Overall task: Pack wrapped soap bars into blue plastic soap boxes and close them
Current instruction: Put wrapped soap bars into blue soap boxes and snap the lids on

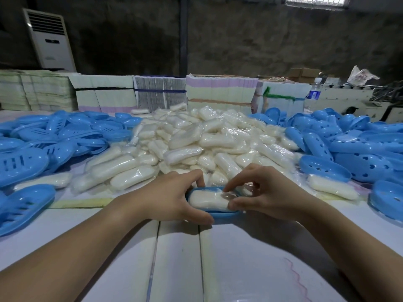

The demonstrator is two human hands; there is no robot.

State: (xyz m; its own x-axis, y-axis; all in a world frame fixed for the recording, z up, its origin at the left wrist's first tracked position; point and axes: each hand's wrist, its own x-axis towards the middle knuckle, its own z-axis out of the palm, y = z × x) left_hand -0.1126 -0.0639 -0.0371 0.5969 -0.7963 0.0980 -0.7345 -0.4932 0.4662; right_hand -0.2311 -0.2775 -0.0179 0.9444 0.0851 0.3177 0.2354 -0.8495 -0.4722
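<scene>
A blue soap box half (214, 213) lies on the white table in front of me. Inside it sits a white soap bar in clear wrap (207, 200). My left hand (172, 198) grips the box's left end, thumb on the near rim and fingers over the far rim. My right hand (265, 198) pinches the wrapped soap at its right end, index finger on top and thumb at the near side. Behind the hands lies a large heap of wrapped soap bars (196, 142).
Heaps of blue box halves lie at the left (43, 140) and right (353, 144). One wrapped soap (331, 187) lies apart at the right. Bundled stacks of flat cartons (159, 92) line the table's back edge, with a water bottle (314, 92). White table (178, 258) stretches before me.
</scene>
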